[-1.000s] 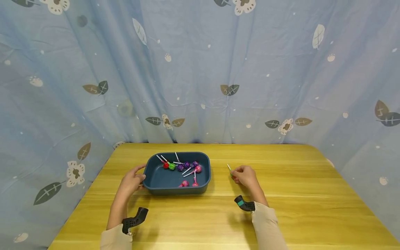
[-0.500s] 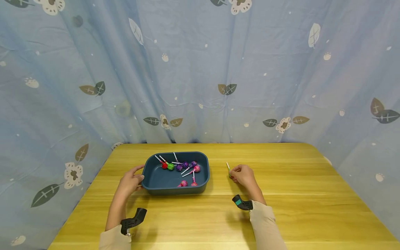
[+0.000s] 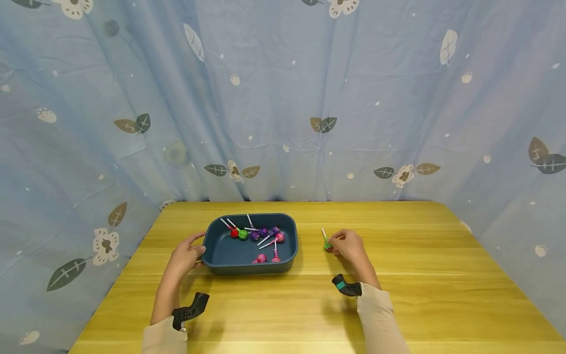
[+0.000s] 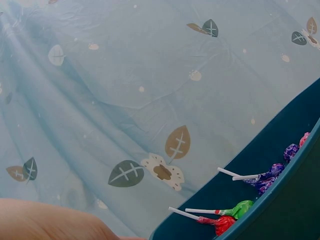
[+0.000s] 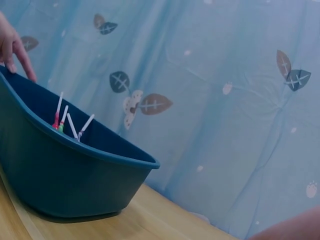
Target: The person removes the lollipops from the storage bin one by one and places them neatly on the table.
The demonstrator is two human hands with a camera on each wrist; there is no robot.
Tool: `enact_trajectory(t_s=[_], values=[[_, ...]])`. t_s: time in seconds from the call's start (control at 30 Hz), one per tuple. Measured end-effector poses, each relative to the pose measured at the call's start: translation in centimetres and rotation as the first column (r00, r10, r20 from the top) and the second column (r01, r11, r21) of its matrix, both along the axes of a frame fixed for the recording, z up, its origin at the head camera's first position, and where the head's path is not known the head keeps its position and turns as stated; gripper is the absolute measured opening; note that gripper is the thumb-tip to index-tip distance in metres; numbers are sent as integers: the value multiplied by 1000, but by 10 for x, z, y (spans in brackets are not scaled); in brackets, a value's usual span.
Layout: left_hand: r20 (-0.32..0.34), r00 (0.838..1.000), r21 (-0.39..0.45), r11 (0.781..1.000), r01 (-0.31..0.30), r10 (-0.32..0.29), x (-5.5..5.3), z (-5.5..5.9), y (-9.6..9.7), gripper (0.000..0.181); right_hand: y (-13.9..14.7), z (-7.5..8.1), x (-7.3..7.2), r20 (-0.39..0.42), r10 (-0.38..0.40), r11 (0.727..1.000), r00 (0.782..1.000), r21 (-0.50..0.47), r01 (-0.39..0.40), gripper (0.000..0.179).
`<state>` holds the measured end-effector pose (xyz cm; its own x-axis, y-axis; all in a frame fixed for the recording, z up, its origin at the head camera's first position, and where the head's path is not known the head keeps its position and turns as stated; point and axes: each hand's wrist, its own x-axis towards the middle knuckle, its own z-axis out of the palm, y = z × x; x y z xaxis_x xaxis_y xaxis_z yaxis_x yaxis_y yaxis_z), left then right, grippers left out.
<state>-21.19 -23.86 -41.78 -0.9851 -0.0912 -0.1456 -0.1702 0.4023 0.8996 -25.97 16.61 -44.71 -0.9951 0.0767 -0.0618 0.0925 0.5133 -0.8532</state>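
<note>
A dark blue rectangular box [image 3: 230, 269] stands on the table, holding several wrapped lollipops. Among them are a red lollipop [image 4: 224, 225], a green lollipop [image 4: 242, 209], purple lollipops [image 3: 255, 235] and pink lollipops [image 3: 280, 238]. My left hand [image 3: 183, 255] holds the box's left end, thumb at the rim; some fingers are hidden behind the wall. Right of the box, a second green lollipop [image 3: 327, 247] lies on the table, white stick pointing away. My right hand [image 3: 349, 246] is just beside its candy end, fingers bent loosely and seemingly off it; the thumb is mostly hidden.
The wooden table [image 3: 274, 314] extends around the box and ends at a blue patterned curtain [image 3: 283, 98] behind. Black camera mounts [image 3: 191, 310] sit on both wrists, above the tabletop.
My right hand has drawn slightly right, uncovering the green lollipop's candy end that its fingers covered before. The left hand and the box stay in place.
</note>
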Motion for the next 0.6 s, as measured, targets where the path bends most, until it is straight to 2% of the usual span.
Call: enact_trajectory(t_s=[0.4, 0.6], values=[[-5, 1000, 7, 1000, 22, -22, 0, 2, 0, 49, -3, 10, 5, -21, 0, 1000, 1000, 31, 1, 20], [-8, 1000, 12, 1000, 6, -6, 1, 0, -1, 48, -12, 15, 4, -66, 56, 998, 996, 26, -54, 16]])
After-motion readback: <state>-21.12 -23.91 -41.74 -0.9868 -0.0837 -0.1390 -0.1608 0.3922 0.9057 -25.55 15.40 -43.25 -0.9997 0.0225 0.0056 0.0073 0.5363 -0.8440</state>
